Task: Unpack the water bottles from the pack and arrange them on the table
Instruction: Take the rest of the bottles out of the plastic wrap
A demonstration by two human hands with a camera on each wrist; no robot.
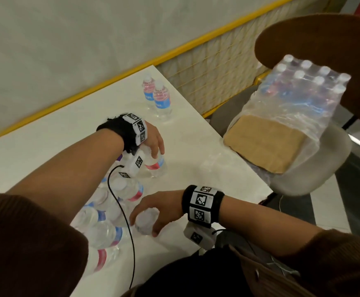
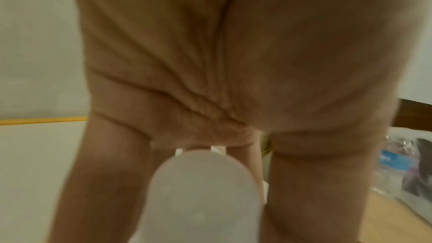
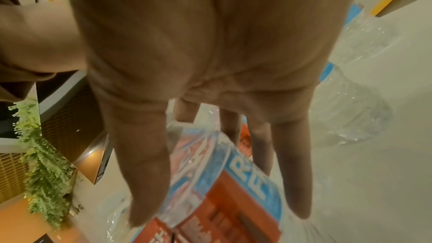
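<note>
The left hand (image 1: 153, 144) curls down over the top of a clear plastic water bottle with a red and blue label (image 1: 156, 165) standing on the white tabletop (image 1: 46, 133); the left wrist view shows its white cap (image 2: 201, 188) between the fingers (image 2: 112, 163). The right hand (image 1: 155, 207) wraps its fingers around a second clear bottle (image 1: 145, 220) held low over the tabletop's near edge.

The risk, as I judge it, is crowding. A cluster of loose bottles (image 1: 108, 215) lies jumbled just beside both hands, under the left forearm, and a black cable (image 1: 121, 211) trails across it. A forearm or cable brushing them could roll one off the near edge. A top-only grip could let the left bottle tip as it is released.

Beyond the left hand, two upright bottles (image 1: 158, 97) stand together. Well to the right of both hands, the shrink-wrapped pack of bottles on brown cardboard (image 1: 281, 116) rests tilted on a pale chair seat (image 1: 316, 174), apparently still largely full.
</note>
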